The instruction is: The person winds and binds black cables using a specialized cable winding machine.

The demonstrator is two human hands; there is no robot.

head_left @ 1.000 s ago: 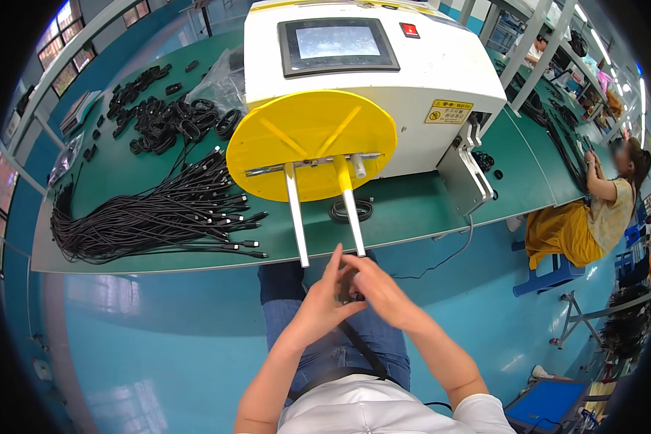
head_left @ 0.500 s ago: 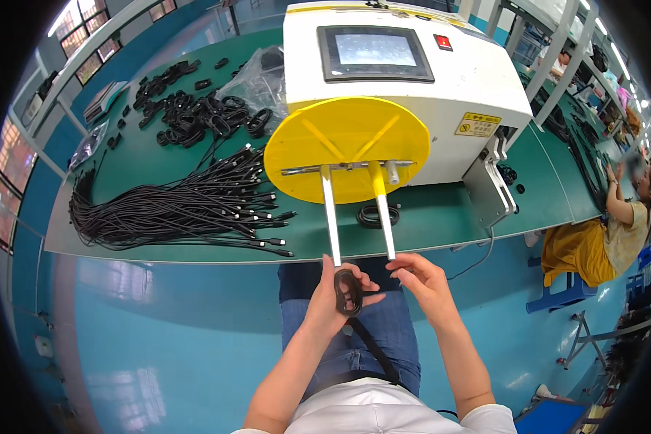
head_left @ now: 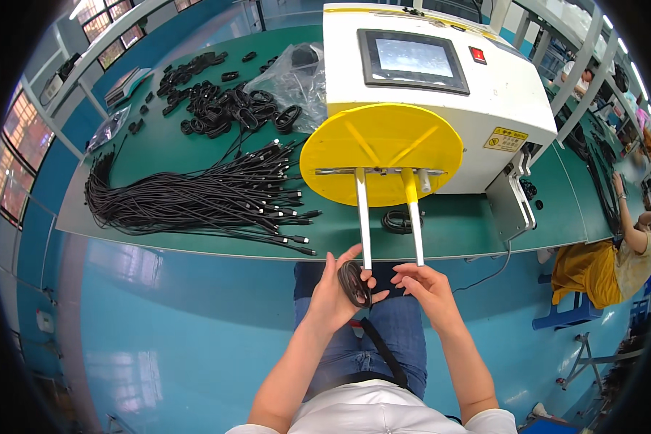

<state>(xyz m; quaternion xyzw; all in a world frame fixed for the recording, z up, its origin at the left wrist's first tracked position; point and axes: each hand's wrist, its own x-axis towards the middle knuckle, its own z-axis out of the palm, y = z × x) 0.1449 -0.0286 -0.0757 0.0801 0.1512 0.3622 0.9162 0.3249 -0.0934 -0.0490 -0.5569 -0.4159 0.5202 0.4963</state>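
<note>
In the lower middle of the head view, my left hand point(head_left: 331, 299) holds a black oval coil of thin cable point(head_left: 351, 283), pinched between thumb and fingers. The straight silver metal rod point(head_left: 363, 217) ends right at those fingers; I cannot tell whether they touch. Beside it, my right hand point(head_left: 430, 292) has its fingers bent, thumb near the fingertips, just below the tip of the yellow-and-silver rod point(head_left: 415, 217); whether it pinches anything, I cannot tell. Both rods jut from a round yellow disc point(head_left: 383, 134) on a white boxy machine point(head_left: 499, 94), upper centre. A long bundle of black cables with metal plugs point(head_left: 188, 202) lies left of centre on the green tabletop point(head_left: 452, 235), with a pile of black coils point(head_left: 220, 108) at upper left.
</note>
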